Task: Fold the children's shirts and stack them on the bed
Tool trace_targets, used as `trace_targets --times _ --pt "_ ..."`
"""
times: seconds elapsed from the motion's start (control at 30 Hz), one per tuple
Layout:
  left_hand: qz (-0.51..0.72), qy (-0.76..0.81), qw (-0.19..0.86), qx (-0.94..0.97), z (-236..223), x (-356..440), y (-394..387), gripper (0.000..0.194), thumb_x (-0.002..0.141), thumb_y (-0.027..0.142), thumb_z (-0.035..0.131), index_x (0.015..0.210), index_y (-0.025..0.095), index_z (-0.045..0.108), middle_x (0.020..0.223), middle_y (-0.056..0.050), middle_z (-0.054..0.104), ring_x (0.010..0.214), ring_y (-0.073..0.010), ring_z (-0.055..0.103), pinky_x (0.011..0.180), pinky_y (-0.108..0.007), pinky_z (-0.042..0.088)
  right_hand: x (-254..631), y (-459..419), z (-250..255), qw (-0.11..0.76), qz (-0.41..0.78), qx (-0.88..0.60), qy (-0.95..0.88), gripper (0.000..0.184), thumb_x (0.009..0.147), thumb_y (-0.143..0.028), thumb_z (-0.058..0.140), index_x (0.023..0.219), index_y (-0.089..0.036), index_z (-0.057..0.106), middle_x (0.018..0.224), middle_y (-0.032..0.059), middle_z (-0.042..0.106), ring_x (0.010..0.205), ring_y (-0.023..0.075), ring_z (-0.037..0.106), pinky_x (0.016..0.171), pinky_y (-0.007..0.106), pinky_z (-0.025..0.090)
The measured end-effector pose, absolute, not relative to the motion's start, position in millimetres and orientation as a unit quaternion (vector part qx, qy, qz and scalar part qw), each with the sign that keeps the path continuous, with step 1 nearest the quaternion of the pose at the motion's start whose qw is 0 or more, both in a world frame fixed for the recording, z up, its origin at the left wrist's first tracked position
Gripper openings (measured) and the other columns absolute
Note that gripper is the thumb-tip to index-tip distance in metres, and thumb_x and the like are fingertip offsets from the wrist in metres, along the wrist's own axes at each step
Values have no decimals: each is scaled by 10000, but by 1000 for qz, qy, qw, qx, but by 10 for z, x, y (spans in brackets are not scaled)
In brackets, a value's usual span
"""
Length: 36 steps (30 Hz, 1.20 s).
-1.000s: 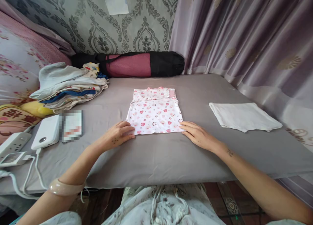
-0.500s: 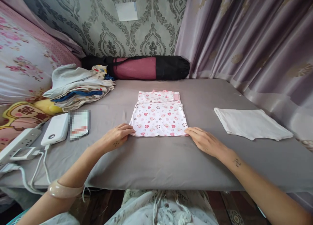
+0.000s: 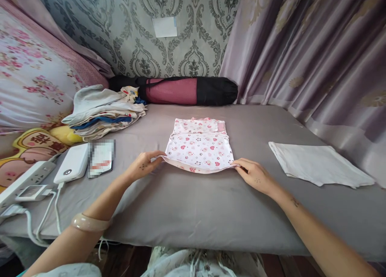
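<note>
Held a heart cloth (image 3: 200, 148), white with pink hearts, in both hands, in the middle of the grey sheet (image 3: 196, 212). Pinched the near left corner between thumb and fingers of the left hand (image 3: 146, 164). Pinched the near right corner the same way in the right hand (image 3: 253, 176). Held the near edge up a bit at both ends, sagging in the middle and showing a pale pink underside. Had the far part lying flat, with a strip folded over and pink bits poking out past the far edge. Saw a plain white cloth (image 3: 319, 162) on the right, well apart from the right hand. Saw a pile of clothes (image 3: 105, 112) at the far left, just beside a long bag (image 3: 171, 91). Saw a white power bank (image 3: 72, 164) near a power strip (image 3: 30, 180) on the left. Wore a pale bangle (image 3: 90, 223) on the left arm (image 3: 111, 198).
</note>
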<state>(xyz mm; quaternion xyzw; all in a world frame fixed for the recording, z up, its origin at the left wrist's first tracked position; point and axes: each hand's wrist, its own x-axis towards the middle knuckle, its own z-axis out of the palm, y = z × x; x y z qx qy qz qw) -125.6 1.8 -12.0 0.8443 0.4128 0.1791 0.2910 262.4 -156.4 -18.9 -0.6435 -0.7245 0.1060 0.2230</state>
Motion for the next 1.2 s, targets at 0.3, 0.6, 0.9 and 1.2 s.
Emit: trace_targets --times 0.3,0.6,0.9,1.2 --pt "307 458 359 753 -239 -923 588 375 790 490 578 937 153 650 705 -15 644 627 -147 581 564 -227 425 2682 -982 -214 313 81 -740 -589 278 852 -347 470 975 -201 672 797 47 718 683 190 639 644 284 469" --pt "315 562 262 719 -254 -519 1029 164 844 318 481 795 186 566 683 4 572 633 -147 546 564 -235 384 2681 -329 -319 277 18 -804 -526 292 904 -276 405 1056 -181 636 967 111 711 891 238 639 736 292 442" --pt "311 631 166 691 -351 -196 1264 159 942 282 377 981 221 519 911 -70 651 881 -228 609 715 -297 431 2652 56 -303 234 14 -835 -498 340 985 -284 296 1209 -181 531 1075 128 672 920 256 619 724 310 407" --pt "300 624 117 712 -389 -34 1461 250 982 291 311 1129 202 493 992 -110 684 925 -250 639 753 -320 440 2728 333 -302 180 -26 -834 -521 338 1011 -265 255 1256 -182 473 1205 148 616 987 263 617 783 346 423"
